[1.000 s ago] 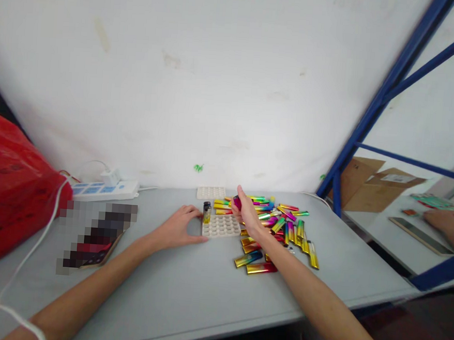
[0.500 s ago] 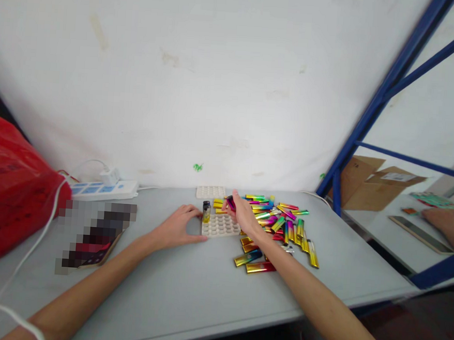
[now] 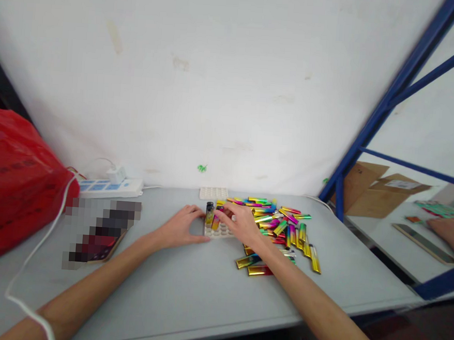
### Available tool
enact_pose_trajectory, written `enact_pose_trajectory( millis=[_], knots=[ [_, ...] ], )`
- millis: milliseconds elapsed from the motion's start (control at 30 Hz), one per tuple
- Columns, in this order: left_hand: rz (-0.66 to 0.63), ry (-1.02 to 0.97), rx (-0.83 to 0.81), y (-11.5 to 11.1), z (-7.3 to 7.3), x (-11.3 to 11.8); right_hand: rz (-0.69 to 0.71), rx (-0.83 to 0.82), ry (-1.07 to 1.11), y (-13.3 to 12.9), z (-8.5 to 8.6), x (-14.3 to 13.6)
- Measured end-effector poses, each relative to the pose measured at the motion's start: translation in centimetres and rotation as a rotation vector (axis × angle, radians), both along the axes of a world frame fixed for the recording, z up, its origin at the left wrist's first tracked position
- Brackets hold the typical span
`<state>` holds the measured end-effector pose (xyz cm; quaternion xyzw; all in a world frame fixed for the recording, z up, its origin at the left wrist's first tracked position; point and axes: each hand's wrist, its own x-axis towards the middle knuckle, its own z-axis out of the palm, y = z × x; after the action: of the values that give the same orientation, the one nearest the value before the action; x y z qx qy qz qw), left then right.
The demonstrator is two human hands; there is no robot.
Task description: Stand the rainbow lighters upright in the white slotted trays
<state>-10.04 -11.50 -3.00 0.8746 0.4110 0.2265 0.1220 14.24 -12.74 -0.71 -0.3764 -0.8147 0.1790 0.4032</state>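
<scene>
One left hand [image 3: 181, 228], open and curved at a pale tray [image 3: 221, 235], one right hand [image 3: 244, 225] pinching a pink-yellow lighter [image 3: 216, 222] (slightly tilted), lower centre

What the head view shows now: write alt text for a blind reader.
The right hand holds a pink-and-yellow lighter upright at a pale tray of holes, beside at least one dark-topped lighter; the left hand, open, curves around the tray's left end. Loose multicoloured metallic pieces lie heaped to the right on a grey table.
</scene>
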Motion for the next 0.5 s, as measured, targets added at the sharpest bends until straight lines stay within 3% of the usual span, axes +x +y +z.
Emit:
enact_pose_trajectory(
  millis=[200, 367, 500],
  knots=[
    [-0.005, 0.014, -0.004, -0.1, 0.0, 0.0, 0.065, 0.045, -0.177, 0.5, -0.8, -0.3],
    [-0.004, -0.007, 0.009, -0.1, 0.1, 0.0, -0.126, 0.131, -0.376, 0.6, -0.8, -1.6],
    [0.008, 0.000, 0.010, -0.1, 0.2, 0.0, -0.093, 0.189, -0.454, 0.7, -0.3, -1.6]
  ],
)
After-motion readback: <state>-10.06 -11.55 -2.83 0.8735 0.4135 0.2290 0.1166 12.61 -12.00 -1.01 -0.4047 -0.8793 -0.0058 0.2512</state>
